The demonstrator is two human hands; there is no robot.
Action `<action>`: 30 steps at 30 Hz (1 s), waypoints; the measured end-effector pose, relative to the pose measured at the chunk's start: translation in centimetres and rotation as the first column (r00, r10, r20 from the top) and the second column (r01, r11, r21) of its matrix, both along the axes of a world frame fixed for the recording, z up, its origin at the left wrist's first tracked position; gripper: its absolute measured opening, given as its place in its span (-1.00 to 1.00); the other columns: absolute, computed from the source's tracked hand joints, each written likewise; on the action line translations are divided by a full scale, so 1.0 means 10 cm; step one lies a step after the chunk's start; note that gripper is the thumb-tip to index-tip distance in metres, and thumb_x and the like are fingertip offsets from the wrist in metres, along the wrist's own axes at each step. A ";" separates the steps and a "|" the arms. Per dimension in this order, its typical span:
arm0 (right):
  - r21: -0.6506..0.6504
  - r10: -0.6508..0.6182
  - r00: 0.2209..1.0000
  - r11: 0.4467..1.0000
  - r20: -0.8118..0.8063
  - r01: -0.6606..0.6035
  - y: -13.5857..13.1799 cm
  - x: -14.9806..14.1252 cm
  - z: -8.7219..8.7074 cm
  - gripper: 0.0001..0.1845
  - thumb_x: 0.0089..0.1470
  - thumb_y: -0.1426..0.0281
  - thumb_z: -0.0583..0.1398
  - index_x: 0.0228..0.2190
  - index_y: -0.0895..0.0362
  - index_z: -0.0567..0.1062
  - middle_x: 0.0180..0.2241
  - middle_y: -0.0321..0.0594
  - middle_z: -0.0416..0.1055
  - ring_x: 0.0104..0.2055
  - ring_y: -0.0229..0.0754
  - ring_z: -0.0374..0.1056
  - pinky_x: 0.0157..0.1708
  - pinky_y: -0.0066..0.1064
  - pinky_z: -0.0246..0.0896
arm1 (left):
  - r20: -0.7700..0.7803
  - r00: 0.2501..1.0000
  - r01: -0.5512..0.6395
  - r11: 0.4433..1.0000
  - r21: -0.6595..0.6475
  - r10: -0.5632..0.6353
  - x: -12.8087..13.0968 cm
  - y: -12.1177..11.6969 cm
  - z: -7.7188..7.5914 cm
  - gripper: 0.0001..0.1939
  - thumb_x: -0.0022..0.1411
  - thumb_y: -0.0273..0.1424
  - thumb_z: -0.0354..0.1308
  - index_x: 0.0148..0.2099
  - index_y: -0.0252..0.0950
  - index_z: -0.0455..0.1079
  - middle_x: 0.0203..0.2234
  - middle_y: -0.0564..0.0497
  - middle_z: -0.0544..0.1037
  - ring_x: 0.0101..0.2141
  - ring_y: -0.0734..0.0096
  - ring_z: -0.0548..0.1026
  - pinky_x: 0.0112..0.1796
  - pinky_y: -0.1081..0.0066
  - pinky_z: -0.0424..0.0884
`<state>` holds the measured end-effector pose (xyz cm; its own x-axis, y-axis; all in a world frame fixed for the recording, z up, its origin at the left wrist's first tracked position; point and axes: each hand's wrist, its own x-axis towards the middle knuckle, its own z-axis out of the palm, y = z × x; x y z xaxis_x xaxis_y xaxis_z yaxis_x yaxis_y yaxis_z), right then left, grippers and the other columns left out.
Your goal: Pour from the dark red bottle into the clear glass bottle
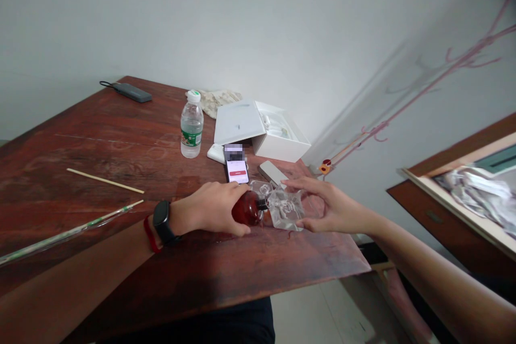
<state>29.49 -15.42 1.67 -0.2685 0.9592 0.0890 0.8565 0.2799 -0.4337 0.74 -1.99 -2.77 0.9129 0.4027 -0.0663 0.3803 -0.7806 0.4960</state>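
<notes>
My left hand [220, 205] is wrapped round a reddish-brown bottle [248, 208], which lies tipped with its black neck to the right. Just beyond that neck, my right hand [322, 207] holds a clear faceted piece [285, 208], like a glass or plastic cup, between thumb and fingers. Bottle neck and clear piece look close together; whether they touch I cannot tell. Another clear piece [262, 189] shows behind the bottle. A phone [237, 171] with a lit screen lies just past my left hand. Near my right fingertips is a pale flat block [272, 173].
Past the phone stand an open white box [282, 145] and a water bottle [191, 126]. A wooden stick [105, 180] and a wrapped stick [72, 234] lie left. A grey device [133, 92] sits far left. The wooden table's edge [314, 278] runs near me; a pink rack [435, 91] leans right.
</notes>
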 end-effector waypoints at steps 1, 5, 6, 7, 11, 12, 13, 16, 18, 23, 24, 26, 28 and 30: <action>-0.006 0.001 1.000 1.000 0.003 -0.001 0.00 -0.01 0.01 -0.17 -0.01 0.16 0.49 0.28 -0.07 0.49 0.27 -0.09 0.49 0.27 0.24 0.44 0.27 0.12 0.38 | 0.000 1.000 0.000 1.000 -0.004 0.000 0.00 0.00 0.00 -0.31 0.11 0.01 0.38 0.19 -0.22 0.38 0.16 -0.16 0.59 0.04 -0.16 0.61 -0.02 0.09 0.51; -0.009 -0.001 1.000 1.000 -0.007 0.001 0.01 -0.04 0.04 -0.14 -0.03 0.15 0.50 0.29 -0.07 0.49 0.32 -0.10 0.44 0.34 0.28 0.36 0.32 0.14 0.32 | 0.004 1.000 0.004 1.000 -0.011 -0.004 -0.01 0.00 0.01 -0.33 0.12 0.02 0.37 0.17 -0.19 0.39 0.15 -0.14 0.59 0.03 -0.17 0.62 -0.04 0.09 0.51; -0.010 -0.003 1.000 1.000 -0.010 0.003 0.01 -0.05 0.05 -0.15 -0.04 0.16 0.51 0.28 -0.06 0.50 0.32 -0.10 0.43 0.35 0.28 0.36 0.33 0.13 0.31 | 0.005 1.000 0.004 1.000 -0.011 -0.004 -0.01 0.01 0.01 -0.32 0.11 0.03 0.37 0.18 -0.19 0.39 0.15 -0.14 0.59 0.02 -0.17 0.62 -0.05 0.09 0.51; -0.013 -0.005 1.000 1.000 -0.012 0.005 0.01 -0.05 0.06 -0.15 -0.04 0.16 0.51 0.28 -0.06 0.50 0.32 -0.10 0.44 0.34 0.28 0.37 0.32 0.11 0.33 | 0.005 1.000 0.004 1.000 -0.012 -0.004 -0.01 0.01 0.00 -0.31 0.11 0.03 0.37 0.18 -0.19 0.39 0.15 -0.14 0.59 0.02 -0.17 0.62 -0.05 0.09 0.51; -0.014 0.004 1.000 1.000 0.004 -0.004 0.01 -0.06 0.08 -0.17 -0.04 0.17 0.51 0.26 -0.06 0.52 0.28 -0.11 0.48 0.28 0.26 0.43 0.28 0.10 0.38 | 0.016 1.000 0.008 1.000 -0.010 -0.008 -0.01 0.01 -0.01 -0.32 0.11 0.02 0.38 0.18 -0.20 0.39 0.16 -0.15 0.59 0.00 -0.14 0.62 -0.06 0.11 0.51; -0.011 0.009 1.000 1.000 0.009 -0.009 0.02 -0.05 0.09 -0.18 -0.03 0.17 0.50 0.26 -0.06 0.51 0.29 -0.11 0.48 0.29 0.26 0.42 0.28 0.11 0.38 | 0.018 1.000 0.008 1.000 -0.010 -0.008 -0.01 0.01 -0.02 -0.32 0.11 0.02 0.38 0.17 -0.20 0.40 0.15 -0.15 0.60 0.00 -0.14 0.63 -0.07 0.11 0.51; -0.011 0.013 1.000 1.000 0.017 -0.013 0.02 -0.05 0.09 -0.18 -0.02 0.17 0.50 0.27 -0.06 0.51 0.29 -0.11 0.47 0.30 0.27 0.41 0.28 0.11 0.38 | 0.018 1.000 0.008 1.000 -0.011 -0.008 -0.01 0.01 -0.02 -0.33 0.11 0.02 0.38 0.17 -0.20 0.40 0.14 -0.15 0.60 -0.01 -0.14 0.63 -0.07 0.11 0.51; -0.028 0.007 0.999 1.000 0.047 -0.006 0.02 -0.04 0.09 -0.17 -0.01 0.17 0.49 0.29 -0.04 0.48 0.29 -0.08 0.47 0.31 0.28 0.40 0.29 0.13 0.37 | 0.008 1.000 0.008 1.000 -0.011 -0.008 -0.01 0.01 -0.01 -0.33 0.11 0.03 0.38 0.16 -0.20 0.40 0.12 -0.14 0.61 -0.01 -0.15 0.63 -0.08 0.10 0.51; -0.038 -0.002 0.999 0.999 0.052 0.004 0.02 -0.05 0.09 -0.16 -0.02 0.18 0.49 0.29 -0.03 0.48 0.28 -0.07 0.48 0.31 0.29 0.40 0.30 0.15 0.34 | 0.003 1.000 0.007 1.000 -0.009 -0.007 -0.01 0.01 -0.01 -0.34 0.12 0.02 0.38 0.16 -0.20 0.39 0.12 -0.14 0.61 -0.01 -0.15 0.63 -0.08 0.11 0.50; -0.037 -0.011 1.000 0.999 0.021 0.012 0.02 -0.05 0.08 -0.15 -0.07 0.18 0.52 0.26 -0.08 0.51 0.34 -0.11 0.41 0.32 0.30 0.38 0.31 0.14 0.33 | 0.004 1.000 0.012 1.000 -0.012 -0.012 -0.01 0.01 0.02 -0.34 0.12 0.02 0.38 0.16 -0.20 0.39 0.14 -0.14 0.60 -0.01 -0.14 0.63 -0.09 0.12 0.50; -0.039 -0.013 1.000 0.999 0.020 0.014 0.02 -0.05 0.08 -0.15 -0.07 0.19 0.51 0.26 -0.08 0.51 0.33 -0.12 0.42 0.31 0.30 0.39 0.31 0.14 0.34 | 0.004 1.000 0.013 1.000 -0.014 -0.013 -0.02 0.01 0.02 -0.34 0.12 0.02 0.38 0.15 -0.20 0.39 0.14 -0.14 0.60 -0.01 -0.14 0.63 -0.09 0.12 0.50; -0.042 -0.018 1.000 0.999 0.015 0.018 0.02 -0.04 0.08 -0.15 -0.08 0.20 0.52 0.26 -0.08 0.52 0.30 -0.13 0.46 0.31 0.30 0.39 0.31 0.13 0.34 | 0.005 1.000 0.014 1.000 -0.017 -0.014 -0.02 0.01 0.03 -0.36 0.12 0.01 0.39 0.14 -0.20 0.40 0.14 -0.14 0.60 -0.01 -0.13 0.63 -0.10 0.13 0.50; -0.041 -0.022 1.000 0.999 0.008 0.022 0.02 -0.03 0.07 -0.14 -0.09 0.21 0.52 0.26 -0.08 0.52 0.28 -0.13 0.48 0.32 0.30 0.39 0.31 0.13 0.34 | 0.004 1.000 0.013 1.000 -0.016 -0.013 -0.02 0.01 0.03 -0.36 0.12 0.01 0.39 0.14 -0.20 0.40 0.13 -0.14 0.60 -0.01 -0.13 0.63 -0.10 0.13 0.50; -0.037 -0.023 1.000 0.999 0.012 0.023 0.03 -0.03 0.08 -0.15 -0.08 0.20 0.52 0.26 -0.09 0.51 0.29 -0.13 0.46 0.30 0.28 0.40 0.29 0.11 0.36 | 0.001 1.000 0.009 1.000 -0.011 -0.009 -0.02 0.01 0.03 -0.34 0.11 0.02 0.39 0.15 -0.20 0.39 0.12 -0.14 0.61 -0.01 -0.13 0.63 -0.10 0.13 0.51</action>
<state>29.21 -15.17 2.43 -0.2471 0.9677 0.0503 0.8675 0.2441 -0.4335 0.55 -1.86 -2.51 0.9165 0.3939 -0.0698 0.3729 -0.7781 0.5054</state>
